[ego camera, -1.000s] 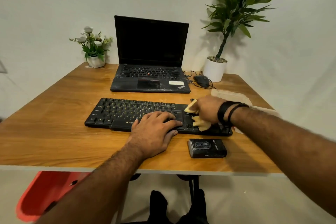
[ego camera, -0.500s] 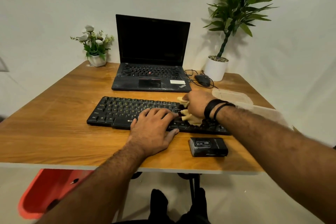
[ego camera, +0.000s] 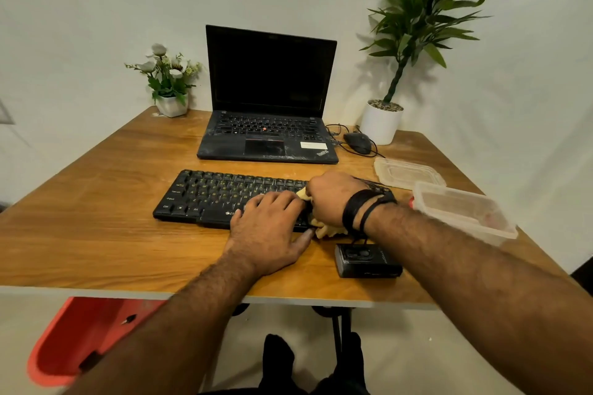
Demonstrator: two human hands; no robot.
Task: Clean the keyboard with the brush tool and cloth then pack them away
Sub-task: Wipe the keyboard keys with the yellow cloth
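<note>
**Cloth wiped over keys, board pinned flat**

The keyboard [ego camera: 224,196] is lying mid-counter, square to the near edge, just in front of the laptop [ego camera: 268,125]. The left hand [ego camera: 272,228] is laid flat on its near right part, fingers straight and together, pressing down and gripping nothing. Just to its right, the right hand [ego camera: 330,199] is curled round the yellow cloth [ego camera: 324,229], which is bunched under the palm and shows at the fingers and below the wrist; it is pressed to the right half of the keys.

The step in hand is judged to be the cloth wipe. It is best done with the board held steady by the flat hand, so that it cannot slide on the smooth wood, and with short, light strokes along the rows. The left keys are judged to be left for wiping, so the steadying hand would need to be shifted clear. Loose folds should be kept tucked, lest a keycap be snagged.

The counter [ego camera: 80,234] is of worn, grained wood. From left to right it carries a small flower pot [ego camera: 171,104], the laptop, a mouse [ego camera: 357,142] with its cable, a tall potted plant [ego camera: 382,122], a clear lid [ego camera: 407,171] and an open clear box [ego camera: 462,212], judged to be meant for packing. A small black case [ego camera: 367,261] sits near the front edge. Pale walls stand behind; something red [ego camera: 80,340] lies on the floor below
</note>
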